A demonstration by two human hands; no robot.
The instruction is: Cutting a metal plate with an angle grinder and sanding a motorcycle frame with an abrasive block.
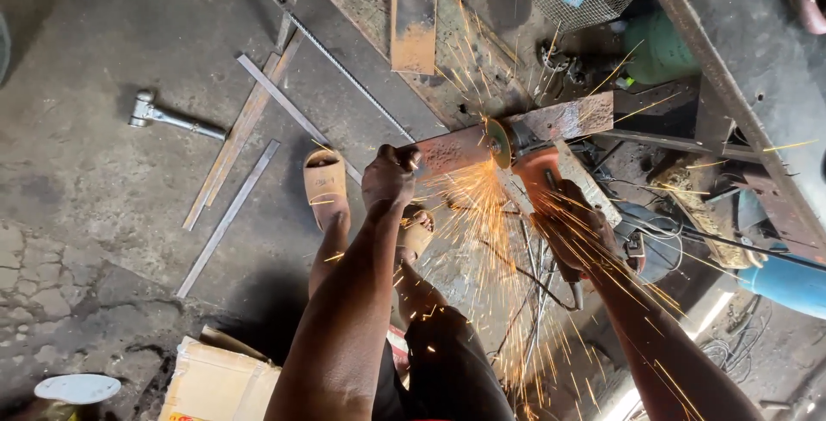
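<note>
A: Where is the piece being cut?

B: The rusty metal bar (516, 133) lies across the work area, and the angle grinder (533, 172) meets it in the middle. The disc (497, 143) bites into the bar just beside the left hand (389, 176), and sparks (482, 215) pour down toward the person's legs.

A: And the hands?

B: The left hand is closed in a fist around the near end of the bar, pinning it. The right hand (575, 232) is wrapped tightly around the orange grinder body, just behind the disc.

A: How would you judge good form here?

B: I'd say the left hand sits close to the disc, so a firm, steady hold matters; any twist of the bar could pinch the disc. Keeping the disc square to the bar and letting it cut under light pressure seems wise. The sparks fall on bare shins and a foot in an open sandal (325, 184), below the left hand, which looks risky.

A: What else lies around?

B: Out beyond the left hand, flat steel strips (231, 215) and a hammer (168, 116) rest on the concrete floor (86, 215). Past the right hand there are cables and a blue cylinder (787, 283). A cardboard box (219, 382) sits near the person's left elbow.
</note>
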